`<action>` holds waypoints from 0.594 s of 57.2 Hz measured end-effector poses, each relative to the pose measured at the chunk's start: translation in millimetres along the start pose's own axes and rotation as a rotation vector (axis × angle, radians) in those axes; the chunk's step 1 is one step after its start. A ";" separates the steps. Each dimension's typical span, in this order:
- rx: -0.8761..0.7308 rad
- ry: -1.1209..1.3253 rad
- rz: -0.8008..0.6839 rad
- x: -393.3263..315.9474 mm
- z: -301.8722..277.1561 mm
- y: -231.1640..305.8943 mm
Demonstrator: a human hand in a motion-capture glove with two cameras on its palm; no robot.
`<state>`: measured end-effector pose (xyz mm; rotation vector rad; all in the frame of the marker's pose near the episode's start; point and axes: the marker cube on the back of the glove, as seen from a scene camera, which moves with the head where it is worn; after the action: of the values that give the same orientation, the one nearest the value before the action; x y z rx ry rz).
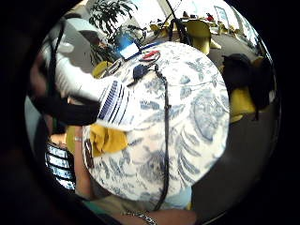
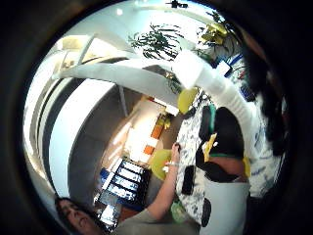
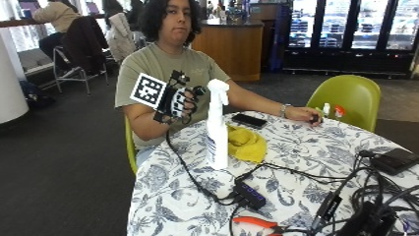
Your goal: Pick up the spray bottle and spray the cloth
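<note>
Spray bottle point(image 3: 217, 129): white, upright on the table point(image 3: 314, 152), near the edge closest to the seated person. Its base stands on the patterned tablecloth; its nozzle head is level with the gloved hand. In the little finger side palm view the bottle point(image 1: 93, 93) fills the near foreground, a dark-striped label showing on its side.

Cloth point(image 3: 245, 143): yellow, bunched, lying on the table just beside the bottle and touching or nearly touching its base on the far side. Also seen in the little finger side palm view point(image 1: 107, 139).

Right hand point(image 3: 180, 102): black glove, raised off the table, just beside the bottle's head. Fingers are loosely curled and spread, closed on nothing; whether a fingertip touches the nozzle cannot be told.

Left hand point(image 3: 306, 114): bare, with a bracelet at the wrist, resting on the table's far side.

Phone point(image 3: 249, 120): dark, flat on the table beyond the cloth, between the cloth and the bare forearm.

Black cable point(image 3: 190, 177): runs down from the gloved hand across the table to a small black hub point(image 3: 250, 195).

Pliers point(image 3: 258, 222): orange handles, at the near table edge.

Green chair point(image 3: 347, 98): behind the table, beyond the bare hand.
</note>
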<state>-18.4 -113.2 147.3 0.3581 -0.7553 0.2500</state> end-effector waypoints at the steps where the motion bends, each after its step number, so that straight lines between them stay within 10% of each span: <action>1: -0.001 -0.018 -0.006 1.3 2.0 -0.9; 34: -0.100 0.054 -0.020 -9.6 -16.9 39.3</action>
<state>-28.3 -71.4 138.0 0.2625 -0.7081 0.2018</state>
